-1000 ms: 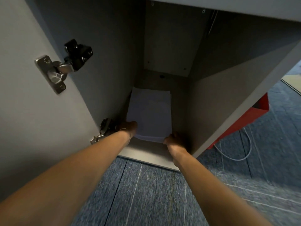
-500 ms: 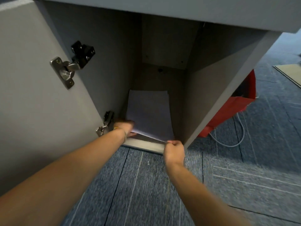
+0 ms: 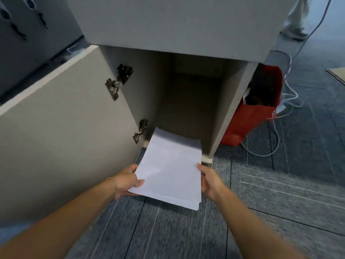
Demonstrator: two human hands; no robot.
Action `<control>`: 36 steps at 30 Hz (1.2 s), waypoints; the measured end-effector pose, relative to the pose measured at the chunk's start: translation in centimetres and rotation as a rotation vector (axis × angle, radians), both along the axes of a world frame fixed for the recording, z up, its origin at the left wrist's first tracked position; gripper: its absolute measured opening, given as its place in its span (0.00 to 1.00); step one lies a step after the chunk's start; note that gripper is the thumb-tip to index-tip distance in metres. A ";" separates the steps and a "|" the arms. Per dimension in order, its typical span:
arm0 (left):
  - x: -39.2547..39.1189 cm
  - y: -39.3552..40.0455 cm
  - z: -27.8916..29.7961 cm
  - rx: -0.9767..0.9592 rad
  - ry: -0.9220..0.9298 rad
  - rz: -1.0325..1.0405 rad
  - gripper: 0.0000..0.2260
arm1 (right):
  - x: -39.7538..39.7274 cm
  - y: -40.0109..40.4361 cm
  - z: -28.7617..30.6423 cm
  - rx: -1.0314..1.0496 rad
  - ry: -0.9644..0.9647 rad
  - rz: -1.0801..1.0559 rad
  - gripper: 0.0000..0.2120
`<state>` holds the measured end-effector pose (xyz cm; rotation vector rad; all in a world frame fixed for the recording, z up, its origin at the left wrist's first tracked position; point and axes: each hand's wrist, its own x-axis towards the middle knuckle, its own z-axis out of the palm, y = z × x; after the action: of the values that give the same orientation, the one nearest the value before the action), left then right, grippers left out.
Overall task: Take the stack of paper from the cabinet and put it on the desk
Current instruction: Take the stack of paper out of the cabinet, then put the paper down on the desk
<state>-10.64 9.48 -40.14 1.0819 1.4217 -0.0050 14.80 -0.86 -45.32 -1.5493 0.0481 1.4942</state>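
A white stack of paper (image 3: 170,165) hangs half out of the open grey cabinet (image 3: 229,109), its far end still over the cabinet floor and its near end above the carpet. My left hand (image 3: 127,181) grips the stack's near left corner, thumb on top. My right hand (image 3: 208,181) holds the right edge. The cabinet's inside behind the paper is dark and bare. The grey surface (image 3: 177,21) above the cabinet fills the top of the view.
The cabinet door (image 3: 65,137) stands open on the left with two metal hinges. A red bag (image 3: 255,113) and white cables (image 3: 287,101) lie on the blue carpet right of the cabinet. A person's legs stand at the top right. Grey lockers are at the top left.
Both hands have pulled the paper stack towards me, out over the cabinet's front edge. The view has drawn back and up from the cabinet.
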 end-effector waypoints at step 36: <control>5.7 -16.2 54.8 0.218 -0.190 0.407 0.14 | -2.9 -12.9 61.8 0.129 -0.562 0.137 0.21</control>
<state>-4.90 -6.69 14.70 0.9220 1.4673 0.5422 11.95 -13.74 16.47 -1.8384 -0.4781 1.0898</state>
